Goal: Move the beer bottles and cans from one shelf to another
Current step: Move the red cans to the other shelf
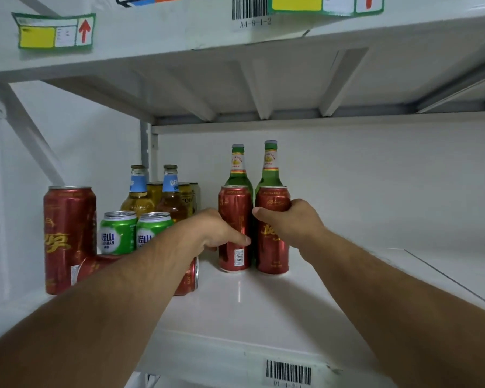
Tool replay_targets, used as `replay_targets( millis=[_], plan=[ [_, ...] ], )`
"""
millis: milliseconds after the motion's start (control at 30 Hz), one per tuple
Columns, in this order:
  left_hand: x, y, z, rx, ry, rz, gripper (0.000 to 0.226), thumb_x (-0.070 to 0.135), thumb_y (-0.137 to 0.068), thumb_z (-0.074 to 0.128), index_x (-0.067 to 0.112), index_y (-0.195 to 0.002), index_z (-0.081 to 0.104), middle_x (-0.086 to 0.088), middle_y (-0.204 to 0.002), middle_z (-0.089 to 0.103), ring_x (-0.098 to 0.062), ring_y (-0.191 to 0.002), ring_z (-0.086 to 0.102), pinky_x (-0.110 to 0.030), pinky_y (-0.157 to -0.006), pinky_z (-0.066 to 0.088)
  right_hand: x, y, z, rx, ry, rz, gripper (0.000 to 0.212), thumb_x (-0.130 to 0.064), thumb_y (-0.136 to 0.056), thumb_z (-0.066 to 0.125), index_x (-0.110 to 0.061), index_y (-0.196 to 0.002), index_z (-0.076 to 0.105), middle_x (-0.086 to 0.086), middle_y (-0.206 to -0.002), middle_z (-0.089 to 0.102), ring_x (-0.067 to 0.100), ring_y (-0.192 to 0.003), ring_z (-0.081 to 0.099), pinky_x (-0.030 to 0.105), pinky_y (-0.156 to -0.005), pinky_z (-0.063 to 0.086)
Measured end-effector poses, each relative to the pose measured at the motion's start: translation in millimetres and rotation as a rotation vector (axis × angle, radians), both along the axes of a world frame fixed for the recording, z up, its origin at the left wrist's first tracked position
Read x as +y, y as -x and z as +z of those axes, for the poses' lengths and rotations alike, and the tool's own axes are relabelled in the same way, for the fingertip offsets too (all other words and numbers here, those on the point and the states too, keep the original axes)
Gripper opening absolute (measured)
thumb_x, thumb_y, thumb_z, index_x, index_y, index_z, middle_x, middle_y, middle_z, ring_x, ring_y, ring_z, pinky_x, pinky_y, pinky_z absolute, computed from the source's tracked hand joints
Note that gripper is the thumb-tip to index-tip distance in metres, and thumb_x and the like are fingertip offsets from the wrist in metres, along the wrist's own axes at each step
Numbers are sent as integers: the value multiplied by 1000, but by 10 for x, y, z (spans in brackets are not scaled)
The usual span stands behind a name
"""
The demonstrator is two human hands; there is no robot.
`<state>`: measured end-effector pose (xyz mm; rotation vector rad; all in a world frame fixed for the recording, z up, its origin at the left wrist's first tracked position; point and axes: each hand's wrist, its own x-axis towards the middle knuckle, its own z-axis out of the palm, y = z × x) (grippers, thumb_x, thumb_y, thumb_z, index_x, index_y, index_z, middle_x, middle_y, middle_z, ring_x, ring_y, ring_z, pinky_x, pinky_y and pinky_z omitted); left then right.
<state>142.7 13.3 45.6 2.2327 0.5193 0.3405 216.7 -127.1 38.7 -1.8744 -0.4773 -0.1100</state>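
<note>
On the white shelf [291, 303], the left hand [216, 229] grips one upright red can [233, 219] and the right hand [289, 219] grips the red can beside it [273, 256], two green bottles [269, 169] standing just behind.

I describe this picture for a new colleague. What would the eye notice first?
First, the two hands at the centre: the left hand and the right hand each grip an upright red can. Behind these stand two green bottles; one red can lies tipped over under the left forearm.
</note>
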Motion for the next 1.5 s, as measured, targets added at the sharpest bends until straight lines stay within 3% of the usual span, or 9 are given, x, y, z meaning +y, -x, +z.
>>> replay_targets(
  millis=[233, 333, 567, 700, 767, 1000, 1100, 1267, 1500],
  plan=[
    [-12, 15, 4, -98, 77, -13, 64, 16, -76, 89, 18, -132, 59, -7, -125, 68, -30, -118, 63, -40, -96, 50, -97, -25, 22, -50, -81, -76, 58, -53, -79, 77, -22, -125, 60, 0, -110, 67, 24, -99, 66, 43, -91, 56],
    [-62, 79, 47, -166, 100, -61, 53, 17, -74, 90, 22, -119, 63, -1, -105, 69, -24, -102, 64, -37, -91, 52, -270, 40, 114, -96, -94, -103, 54, -54, -76, 79, -22, -117, 63, -1, -104, 69, 23, -95, 68, 44, -88, 57],
    [-324, 341, 66, -278, 135, -213, 53, 20, -73, 91, 28, -115, 59, 8, -95, 63, -19, -98, 62, -38, -93, 52, -759, 481, 276, -168, -128, -176, 36, -51, -75, 80, -26, -95, 64, -1, -94, 69, 17, -85, 67, 37, -79, 56],
    [-511, 502, 15, -322, 168, -318, 38, 19, -73, 91, 31, -92, 59, 11, -88, 65, -8, -80, 62, -27, -74, 49, -1026, 816, 298, -183, -135, -268, 42, -50, -75, 80, -22, -102, 66, -1, -94, 70, 17, -86, 67, 36, -80, 56],
    [-621, 575, -26, -336, 172, -361, 38, 19, -72, 91, 29, -97, 64, 9, -90, 69, -7, -80, 65, -23, -64, 48, -1156, 976, 284, -182, -132, -309, 41, -51, -74, 81, -23, -101, 67, -1, -94, 70, 17, -86, 68, 35, -79, 57],
    [-1174, 764, -74, -342, 158, -489, 40, 27, -69, 92, 28, -101, 67, 9, -93, 71, -9, -84, 67, -28, -76, 51, -1673, 1441, 242, -176, -90, -444, 42, -51, -75, 80, -24, -102, 66, -2, -95, 70, 14, -83, 66, 28, -64, 49],
    [-1454, 834, -90, -344, 157, -527, 36, 28, -68, 91, 29, -93, 66, 6, -95, 73, -12, -88, 69, -30, -80, 52, -1929, 1603, 247, -180, -79, -488, 41, -52, -76, 80, -24, -103, 65, -3, -94, 70, 14, -84, 66, 29, -68, 50],
    [-1971, 892, -91, -335, 160, -607, 39, 28, -70, 90, 27, -104, 70, 5, -98, 75, -10, -88, 69, -28, -75, 49, -2422, 1757, 285, -171, -93, -532, 42, -51, -75, 80, -25, -104, 65, -3, -96, 71, 17, -87, 67, 33, -73, 51],
    [-2876, 790, -117, -302, 170, -656, 47, 27, -70, 90, 25, -111, 68, 3, -104, 74, -18, -97, 70, -39, -94, 55, -3294, 1822, 330, -191, -88, -562, 43, -49, -79, 79, -21, -110, 66, -2, -95, 69, 13, -84, 65, 32, -73, 50]
  ],
)
